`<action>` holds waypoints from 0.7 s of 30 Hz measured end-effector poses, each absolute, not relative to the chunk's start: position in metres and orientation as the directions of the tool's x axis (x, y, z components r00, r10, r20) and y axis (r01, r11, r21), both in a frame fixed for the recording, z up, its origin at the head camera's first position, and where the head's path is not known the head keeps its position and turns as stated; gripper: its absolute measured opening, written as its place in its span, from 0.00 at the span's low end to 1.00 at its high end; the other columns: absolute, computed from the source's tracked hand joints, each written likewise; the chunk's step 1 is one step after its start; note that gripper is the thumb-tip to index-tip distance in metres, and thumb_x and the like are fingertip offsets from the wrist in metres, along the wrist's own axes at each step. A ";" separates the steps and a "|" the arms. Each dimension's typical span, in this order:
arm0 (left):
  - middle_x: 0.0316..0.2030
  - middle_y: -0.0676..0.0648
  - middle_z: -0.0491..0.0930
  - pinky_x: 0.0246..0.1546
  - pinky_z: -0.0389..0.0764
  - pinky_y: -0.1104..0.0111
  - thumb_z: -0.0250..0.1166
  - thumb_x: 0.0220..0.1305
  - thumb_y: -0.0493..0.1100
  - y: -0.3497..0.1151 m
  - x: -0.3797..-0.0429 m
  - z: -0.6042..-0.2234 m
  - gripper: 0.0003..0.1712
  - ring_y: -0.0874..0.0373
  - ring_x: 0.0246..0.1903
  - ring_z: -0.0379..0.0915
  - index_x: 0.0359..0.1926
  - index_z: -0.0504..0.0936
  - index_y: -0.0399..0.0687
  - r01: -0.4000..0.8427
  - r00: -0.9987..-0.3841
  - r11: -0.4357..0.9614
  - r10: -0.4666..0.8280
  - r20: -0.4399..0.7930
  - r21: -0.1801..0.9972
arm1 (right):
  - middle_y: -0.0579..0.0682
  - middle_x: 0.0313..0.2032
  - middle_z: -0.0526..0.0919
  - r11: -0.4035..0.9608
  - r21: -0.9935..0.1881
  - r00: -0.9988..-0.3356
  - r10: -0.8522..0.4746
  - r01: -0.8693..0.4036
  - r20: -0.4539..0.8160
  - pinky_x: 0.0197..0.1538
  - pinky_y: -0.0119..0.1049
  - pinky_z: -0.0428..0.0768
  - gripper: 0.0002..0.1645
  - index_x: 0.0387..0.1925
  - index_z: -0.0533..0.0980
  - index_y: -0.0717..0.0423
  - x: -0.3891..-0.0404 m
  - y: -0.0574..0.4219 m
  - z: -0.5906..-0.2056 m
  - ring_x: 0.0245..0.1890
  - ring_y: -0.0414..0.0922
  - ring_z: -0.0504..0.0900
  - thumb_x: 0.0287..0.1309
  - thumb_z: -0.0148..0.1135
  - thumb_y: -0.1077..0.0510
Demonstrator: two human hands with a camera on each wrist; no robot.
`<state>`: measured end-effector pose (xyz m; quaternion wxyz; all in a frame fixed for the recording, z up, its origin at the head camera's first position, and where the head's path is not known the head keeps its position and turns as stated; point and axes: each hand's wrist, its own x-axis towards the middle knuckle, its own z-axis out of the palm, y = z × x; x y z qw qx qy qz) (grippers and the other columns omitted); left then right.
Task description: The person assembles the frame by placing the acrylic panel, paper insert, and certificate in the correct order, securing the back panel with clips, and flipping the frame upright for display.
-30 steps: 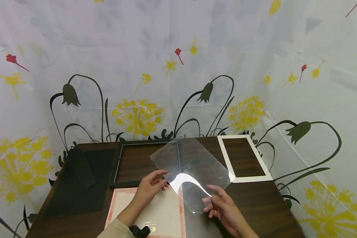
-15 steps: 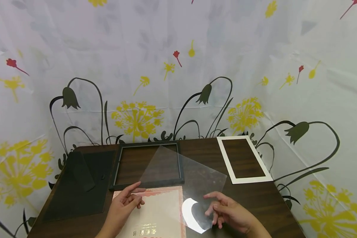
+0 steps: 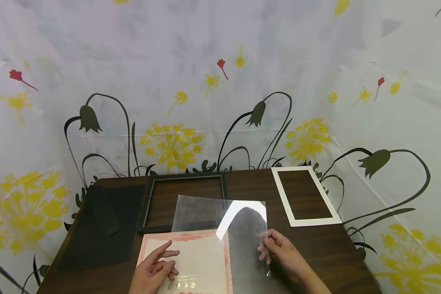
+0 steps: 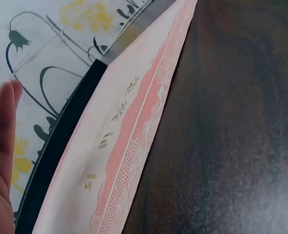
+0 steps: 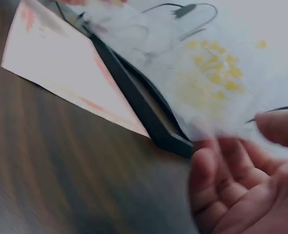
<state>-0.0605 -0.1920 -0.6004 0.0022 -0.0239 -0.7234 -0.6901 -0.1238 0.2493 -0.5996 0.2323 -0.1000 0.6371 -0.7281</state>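
A clear plastic sheet (image 3: 202, 210) is held tilted above a pink-bordered certificate (image 3: 198, 249) and the dark picture frame (image 3: 186, 176), with a bright glare across it. My right hand (image 3: 281, 251) pinches the sheet's right edge between thumb and fingers. Over the certificate's left part, my left hand (image 3: 155, 267) has its fingers loosely extended near the sheet's left side. In the left wrist view, the left fingers (image 4: 5, 122) reach toward a thin, faint edge; firm contact cannot be made out. The right wrist view is blurred, showing the right hand (image 5: 246, 187) around the faint sheet.
A black backing board (image 3: 99, 241) with its stand strip lies at the left of the brown table (image 3: 327, 257). A white mat frame (image 3: 284, 200) lies at the back right. Flower-printed cloth (image 3: 213, 61) hangs behind.
The plastic sheet has turned from a diagonal position to nearly square with the certificate and come lower. My left hand has moved down and left, toward me; the right hand keeps near the sheet's edge.
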 end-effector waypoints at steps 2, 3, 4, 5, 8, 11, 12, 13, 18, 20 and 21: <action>0.53 0.55 0.90 0.34 0.91 0.61 0.69 0.74 0.30 -0.193 -0.060 -0.602 0.35 0.53 0.33 0.91 0.77 0.68 0.27 0.077 -0.997 0.031 0.026 0.077 0.997 | 0.48 0.52 0.84 -0.146 -0.967 -0.892 -0.434 0.208 -0.126 0.43 0.32 0.86 0.28 0.74 0.58 0.69 -0.119 0.241 -0.604 0.45 0.41 0.89 0.85 0.53 0.59; 0.53 0.54 0.90 0.35 0.91 0.61 0.68 0.74 0.29 -0.194 -0.060 -0.603 0.34 0.54 0.33 0.91 0.76 0.68 0.26 0.098 -0.995 0.024 0.024 0.098 0.995 | 0.49 0.54 0.82 -0.174 -0.963 -0.896 -0.428 0.207 -0.116 0.45 0.33 0.87 0.32 0.78 0.55 0.65 -0.117 0.236 -0.606 0.48 0.42 0.89 0.84 0.54 0.61; 0.54 0.54 0.90 0.35 0.91 0.61 0.68 0.74 0.28 -0.196 -0.061 -0.604 0.34 0.54 0.33 0.92 0.76 0.68 0.26 0.108 -0.994 0.017 0.026 0.107 0.994 | 0.51 0.56 0.80 -0.194 -0.958 -0.898 -0.427 0.210 -0.110 0.47 0.35 0.88 0.36 0.82 0.52 0.59 -0.115 0.233 -0.609 0.50 0.44 0.89 0.83 0.55 0.62; 0.54 0.52 0.90 0.35 0.91 0.62 0.67 0.74 0.28 -0.197 -0.061 -0.605 0.34 0.54 0.34 0.92 0.76 0.67 0.25 0.125 -0.992 0.006 0.031 0.125 0.992 | 0.53 0.58 0.79 -0.206 -0.956 -0.895 -0.435 0.208 -0.101 0.49 0.37 0.89 0.40 0.85 0.48 0.52 -0.113 0.229 -0.611 0.52 0.46 0.89 0.83 0.54 0.63; 0.55 0.51 0.89 0.37 0.91 0.61 0.67 0.75 0.29 -0.197 -0.067 -0.607 0.35 0.54 0.35 0.92 0.77 0.67 0.27 0.126 -0.992 -0.008 0.020 0.126 0.992 | 0.55 0.58 0.81 -0.202 -0.955 -0.894 -0.435 0.219 -0.113 0.48 0.43 0.91 0.48 0.87 0.40 0.36 -0.112 0.221 -0.620 0.51 0.50 0.91 0.84 0.56 0.61; 0.56 0.48 0.88 0.39 0.92 0.60 0.69 0.75 0.31 -0.192 -0.073 -0.607 0.34 0.53 0.34 0.92 0.78 0.70 0.32 0.070 -0.997 0.005 -0.033 0.070 0.998 | 0.56 0.52 0.86 -0.182 -0.954 -0.924 -0.347 0.236 -0.163 0.43 0.45 0.92 0.40 0.82 0.51 0.47 -0.114 0.214 -0.627 0.46 0.52 0.93 0.82 0.60 0.57; 0.56 0.47 0.88 0.39 0.92 0.60 0.69 0.75 0.32 -0.191 -0.075 -0.607 0.34 0.53 0.34 0.92 0.77 0.71 0.35 0.043 -0.997 0.020 -0.056 0.044 0.999 | 0.57 0.50 0.88 -0.176 -0.955 -0.935 -0.305 0.240 -0.179 0.43 0.45 0.92 0.36 0.79 0.57 0.52 -0.115 0.211 -0.630 0.44 0.52 0.94 0.80 0.63 0.55; 0.57 0.45 0.87 0.39 0.92 0.61 0.69 0.74 0.33 -0.189 -0.076 -0.607 0.33 0.53 0.34 0.92 0.77 0.73 0.37 0.015 -0.997 0.035 -0.078 0.018 0.999 | 0.59 0.49 0.89 -0.172 -0.957 -0.946 -0.265 0.235 -0.185 0.43 0.46 0.92 0.32 0.74 0.61 0.57 -0.116 0.209 -0.633 0.43 0.52 0.94 0.79 0.64 0.55; 0.57 0.36 0.86 0.38 0.91 0.65 0.69 0.74 0.32 -0.185 -0.076 -0.611 0.31 0.54 0.31 0.92 0.75 0.77 0.43 -0.075 -0.987 0.111 -0.153 -0.058 0.991 | 0.68 0.47 0.91 -0.093 -0.976 -0.962 -0.210 0.198 -0.175 0.36 0.53 0.92 0.24 0.65 0.64 0.62 -0.121 0.201 -0.644 0.33 0.54 0.94 0.82 0.60 0.53; 0.57 0.33 0.85 0.38 0.91 0.64 0.68 0.74 0.31 -0.186 -0.077 -0.614 0.33 0.53 0.32 0.92 0.77 0.74 0.43 -0.070 -0.987 0.119 -0.151 -0.052 0.990 | 0.70 0.46 0.91 -0.060 -0.983 -0.962 -0.222 0.176 -0.159 0.33 0.54 0.91 0.23 0.67 0.63 0.59 -0.123 0.198 -0.646 0.28 0.53 0.93 0.84 0.57 0.53; 0.57 0.32 0.85 0.39 0.91 0.64 0.68 0.74 0.30 -0.187 -0.079 -0.615 0.34 0.53 0.32 0.92 0.78 0.73 0.44 -0.065 -0.987 0.127 -0.151 -0.046 0.990 | 0.70 0.45 0.91 -0.048 -0.985 -0.962 -0.227 0.166 -0.151 0.33 0.53 0.91 0.22 0.67 0.62 0.59 -0.125 0.197 -0.647 0.27 0.52 0.92 0.84 0.57 0.53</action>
